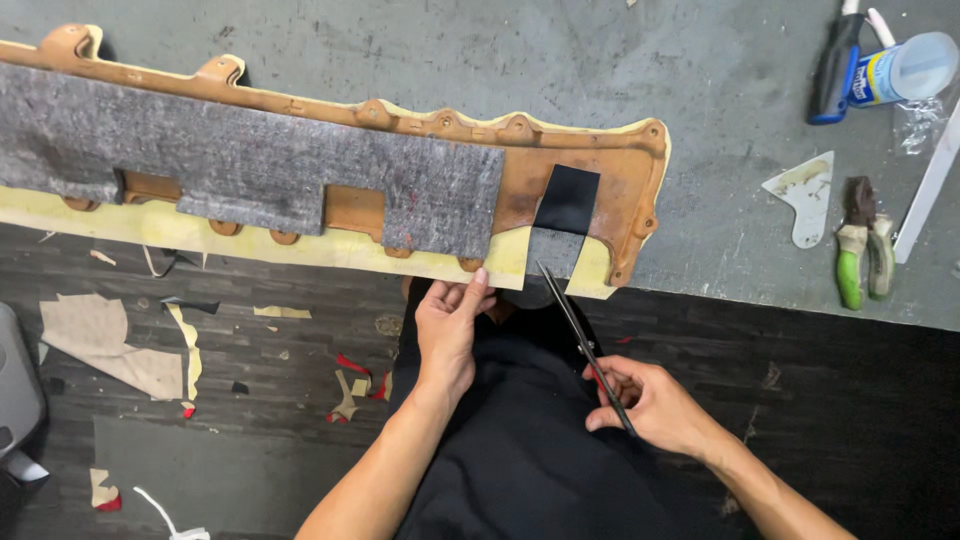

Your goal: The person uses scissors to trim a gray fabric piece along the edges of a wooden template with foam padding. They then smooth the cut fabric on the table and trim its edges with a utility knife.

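A glue tube [895,70] with a blue, white and yellow label [868,78] lies on the grey surface [700,110], beside crumpled clear plastic wrap [915,125].

A long panel [330,170] lies on the surface [720,90], with a felt sheet [250,160] on top of it. Pliers [860,245] and a bottle [900,65] lie to its right. Scraps [120,350] lie on the floor below.

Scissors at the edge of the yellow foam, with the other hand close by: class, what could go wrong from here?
1. The left hand pinches the yellow foam beside the scissors; its fingers could get nicked.
2. The blades point at the black patch, so a slip might cut it.
3. The long panel overhangs the table and may shift.
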